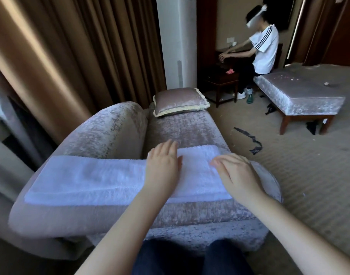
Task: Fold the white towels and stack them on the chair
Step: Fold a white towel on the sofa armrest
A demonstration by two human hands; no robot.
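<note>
A white towel point(86, 178), folded into a long band, lies across the near end of a pale velvet chaise chair point(182, 126). It runs from the left armrest to the right edge. My left hand point(162, 165) rests flat on the towel near its middle, fingers straight and pointing away from me. My right hand point(235, 173) lies palm down on the towel's right end, fingers loosely spread toward the left. Neither hand grips the cloth.
A cushion point(179, 102) sits at the chaise's far end. Brown curtains point(81, 56) hang on the left. Another person point(259, 50) sits on an upholstered bench point(301, 96) at the right, by a dark side table point(221, 82). Dark scraps point(253, 141) lie on the carpet.
</note>
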